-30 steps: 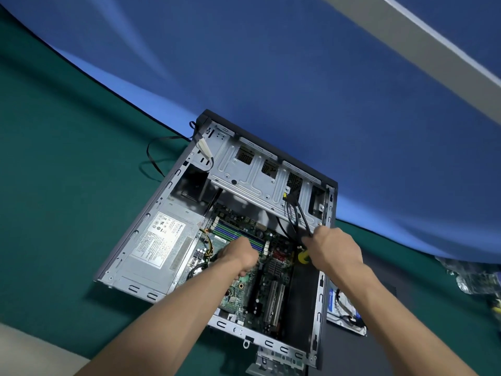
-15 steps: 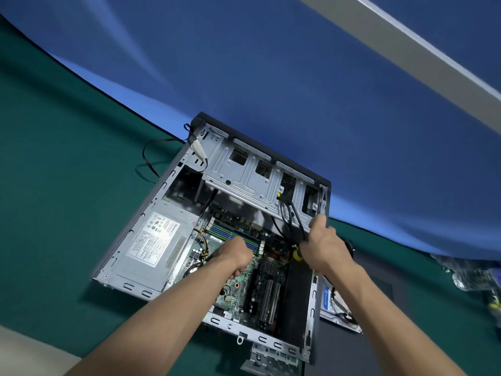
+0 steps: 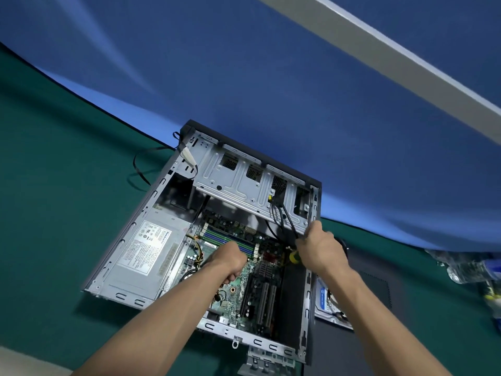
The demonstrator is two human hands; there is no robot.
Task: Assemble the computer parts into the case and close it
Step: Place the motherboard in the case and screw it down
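Open computer case (image 3: 141, 240) on green worktop (image 3: 54, 185). Right hand (image 3: 321, 249), now raised to the drive cage (image 3: 244, 185), grips black cables (image 3: 284, 218); left hand (image 3: 230, 263) fisted over motherboard (image 3: 244, 280), contents hidden. Cabling underway.

The left hand (image 3: 230, 263) hides what its curled fingers hold; the bags (image 3: 471, 270) at right edge are blurred.

Green cloth (image 3: 54, 213) — blue backdrop (image 3: 271, 90) behind it.

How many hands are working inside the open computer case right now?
2. The left hand is curled over the circuit board near the memory slots. The right hand is at the case's right edge, below the drive cage, gripping a yellow-handled tool.
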